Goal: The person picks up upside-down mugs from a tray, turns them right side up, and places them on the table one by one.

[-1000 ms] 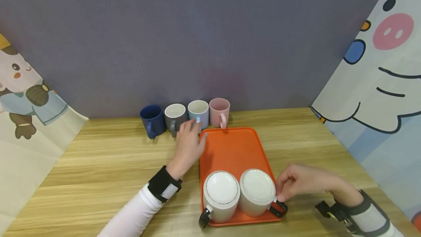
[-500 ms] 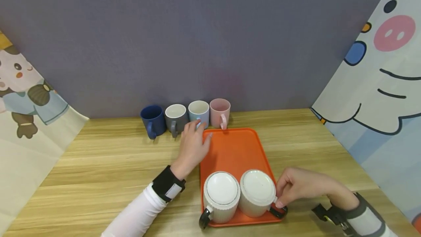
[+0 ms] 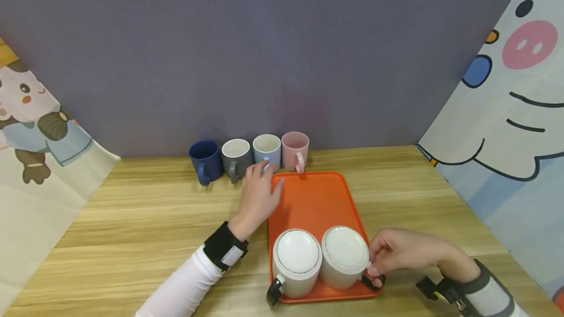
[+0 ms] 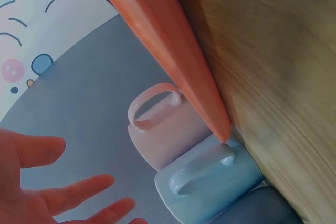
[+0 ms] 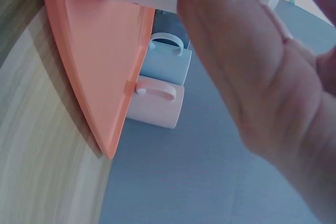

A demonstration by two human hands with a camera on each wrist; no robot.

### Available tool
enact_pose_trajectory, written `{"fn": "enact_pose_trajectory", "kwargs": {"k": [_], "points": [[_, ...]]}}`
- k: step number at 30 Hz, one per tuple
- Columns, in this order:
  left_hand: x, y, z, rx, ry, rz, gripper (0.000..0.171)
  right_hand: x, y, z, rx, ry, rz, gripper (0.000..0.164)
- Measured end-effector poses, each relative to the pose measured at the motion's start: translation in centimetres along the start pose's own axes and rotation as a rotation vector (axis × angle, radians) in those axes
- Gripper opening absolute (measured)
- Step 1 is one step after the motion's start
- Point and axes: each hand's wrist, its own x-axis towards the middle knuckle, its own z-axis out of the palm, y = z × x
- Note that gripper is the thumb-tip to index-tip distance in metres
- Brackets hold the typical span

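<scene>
My left hand (image 3: 259, 197) reaches over the left edge of an orange tray (image 3: 315, 199), fingers loosely spread. Its fingertips overlap a light blue mug (image 3: 267, 144) at the handle; in the left wrist view, that mug (image 4: 215, 187) stands apart from the fingers (image 4: 84, 190). My right hand (image 3: 403, 248) pinches the black-tipped handle of a white mug (image 3: 345, 253) that stands upside down at the tray's near right corner. Beside it is a matching upturned white mug (image 3: 297, 256), its handle jutting over the near left rim. The right wrist view shows mostly palm and wrist, hiding the grip.
Along the grey back panel (image 3: 220, 53) stands a row of upright mugs: navy (image 3: 212, 168), dark grey (image 3: 244, 163), the light blue one, and pink (image 3: 291, 157). They sit just behind the tray's far edge. Printed cartoon cloths (image 3: 498, 131) flank the wooden table (image 3: 154, 219).
My left hand has shifted slightly right and toward the light blue mug, then stopped. My right hand has lowered a little at the white mug's handle. The mugs and tray stay put.
</scene>
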Motion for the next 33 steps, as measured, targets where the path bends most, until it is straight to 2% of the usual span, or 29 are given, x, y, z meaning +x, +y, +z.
{"fn": "enact_pose_trajectory", "kwargs": {"k": [6,11,16,22,26,33], "points": [[-0.05,-0.12,0.01,0.002,0.005,0.001,0.034,0.01,0.25,-0.16,-0.040,-0.034,-0.047,0.019],[-0.06,-0.22,0.12,0.003,0.006,0.005,0.034,0.02,0.36,-0.26,-0.050,-0.042,-0.030,0.021],[-0.05,-0.22,0.12,0.004,0.012,0.005,0.034,0.04,0.08,-0.21,-0.062,-0.014,-0.021,0.022],[-0.13,-0.22,0.05,0.000,0.005,-0.002,0.034,0.11,-0.20,-0.12,0.008,0.021,-0.012,0.023],[-0.15,-0.30,0.09,0.006,0.012,0.005,0.033,0.07,-0.22,-0.11,0.018,0.061,0.013,0.024],[-0.07,-0.42,0.08,0.012,0.028,0.010,0.033,0.04,-0.46,-0.03,-0.069,0.140,0.023,0.025]]}}
